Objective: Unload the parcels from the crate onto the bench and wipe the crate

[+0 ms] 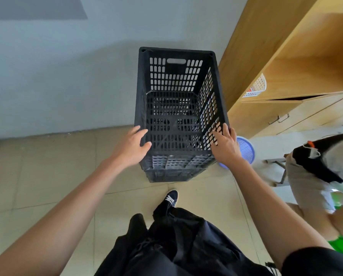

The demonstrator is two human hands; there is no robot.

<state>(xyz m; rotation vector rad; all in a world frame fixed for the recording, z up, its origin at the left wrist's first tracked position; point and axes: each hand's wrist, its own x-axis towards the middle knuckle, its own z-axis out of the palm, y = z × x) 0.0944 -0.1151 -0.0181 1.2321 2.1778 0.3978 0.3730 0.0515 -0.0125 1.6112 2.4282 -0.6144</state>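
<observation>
Standing on the tiled floor, the black crate (178, 108) looks empty, its long axis running away from the person, with both hands at its near end.

The left hand (131, 148) rests loosely curled on the crate's left rim and the right hand (225, 145) lies spread, fingers open, against its right wall, neither clearly gripping. It is rigid perforated plastic, a rectangular lattice with a handle slot in the far wall.

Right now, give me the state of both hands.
Left hand: open, fingers curled over the black crate rim.
Right hand: open, spread against the crate's right wall.

Plain storeroom or utility room, tiled floor (47, 176), wooden cabinets (306, 116), bare wall (67, 66)
</observation>
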